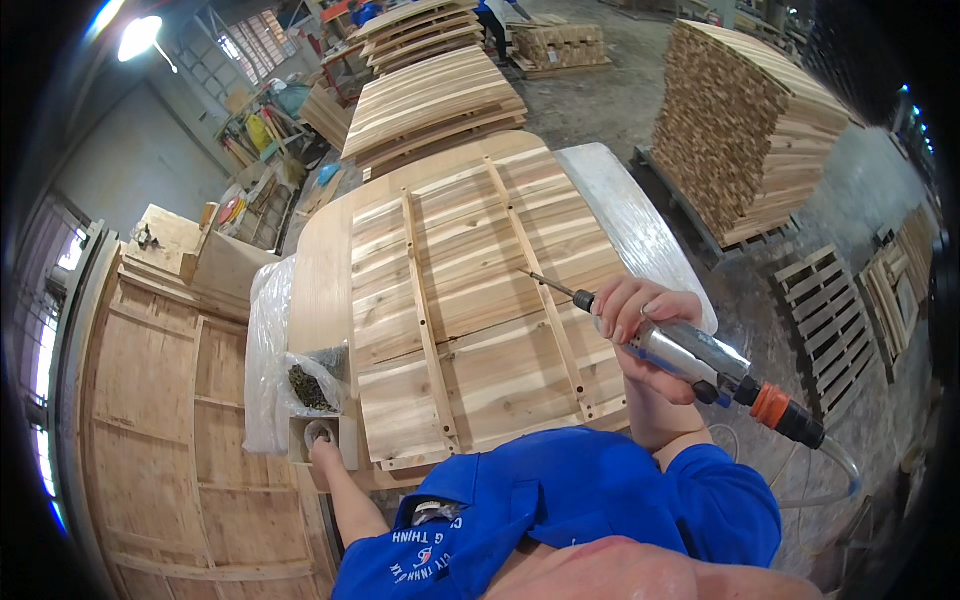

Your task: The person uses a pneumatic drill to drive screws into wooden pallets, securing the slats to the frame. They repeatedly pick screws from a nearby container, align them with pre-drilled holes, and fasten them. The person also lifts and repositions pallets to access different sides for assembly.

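Two hands, split work: your right hand (640,315) grips the air screwdriver (700,360), bit hanging above the slatted panel (470,300) at its 4 o'clock. Your left hand (322,447), fingers hidden, digs in the screw box (322,440) at 8 o'clock. Risk: unwatched, the bit may gouge a slat.

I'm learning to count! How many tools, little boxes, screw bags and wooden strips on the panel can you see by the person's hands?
Air screwdriver, held in the right hand: 1
Small box, left hand reaching into it: 1
Clear bag of screws: 1
Thin wooden strips across the slatted panel: 2
Total: 5
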Motion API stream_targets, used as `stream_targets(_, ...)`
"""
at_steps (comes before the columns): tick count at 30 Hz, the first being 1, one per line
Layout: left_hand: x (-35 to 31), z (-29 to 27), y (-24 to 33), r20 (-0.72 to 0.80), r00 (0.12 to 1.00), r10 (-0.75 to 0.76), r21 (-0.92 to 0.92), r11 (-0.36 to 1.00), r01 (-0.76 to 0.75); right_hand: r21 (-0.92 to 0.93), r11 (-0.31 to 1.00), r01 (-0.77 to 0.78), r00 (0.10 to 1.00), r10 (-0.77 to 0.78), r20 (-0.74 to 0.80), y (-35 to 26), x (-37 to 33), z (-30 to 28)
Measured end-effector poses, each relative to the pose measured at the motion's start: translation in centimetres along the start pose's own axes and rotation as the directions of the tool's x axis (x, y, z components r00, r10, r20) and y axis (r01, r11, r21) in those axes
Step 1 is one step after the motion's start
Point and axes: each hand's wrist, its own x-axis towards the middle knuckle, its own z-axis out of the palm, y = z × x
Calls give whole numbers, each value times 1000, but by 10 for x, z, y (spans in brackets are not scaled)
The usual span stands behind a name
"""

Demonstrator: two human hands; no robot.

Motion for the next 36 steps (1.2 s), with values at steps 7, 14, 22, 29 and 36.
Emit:
stream_targets(7,1,1,22,90,990,-108,31,994,106,72,996,-54,997,58,-50,6,-9,-15)
stream_targets(14,6,4,22,51,990,-128,-1,992,129,116,993,-35,994,46,-97,14,-12,-20)
stream_targets(22,14,10,21,66,986,-154,21,988,152,155,986,-56,994,70,-87,20,-8,-20)
stream_targets(29,18,14,9,88,964,-250,37,968,247,117,990,-78,996,81,-22,27,-10,-18)
stream_targets(36,21,15,28,26,980,-198,13,980,198,93,991,-95,995,98,-28,32,-15,-19)
